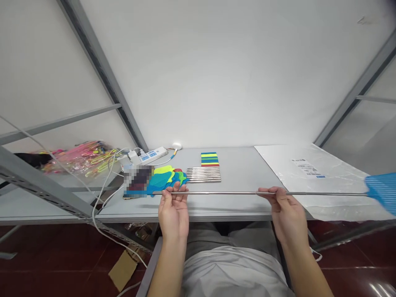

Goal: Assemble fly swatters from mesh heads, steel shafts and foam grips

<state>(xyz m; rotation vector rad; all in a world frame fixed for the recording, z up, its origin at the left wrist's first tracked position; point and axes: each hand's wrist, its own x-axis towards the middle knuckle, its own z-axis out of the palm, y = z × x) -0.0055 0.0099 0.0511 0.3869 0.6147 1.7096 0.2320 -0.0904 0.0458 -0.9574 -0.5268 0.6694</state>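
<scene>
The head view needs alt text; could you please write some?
The left hand and right hand hold a metal rod across the view, a blue head at its right end. Coloured strips, shiny rods and a white bag lie on the grey table.

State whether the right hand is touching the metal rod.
Touching. The head view shows the right hand gripping the metal rod, its thumb pressed across the near side with no gap visible.

Smooth, shiny metal rod (232,193); matt tabletop (244,165).
</scene>
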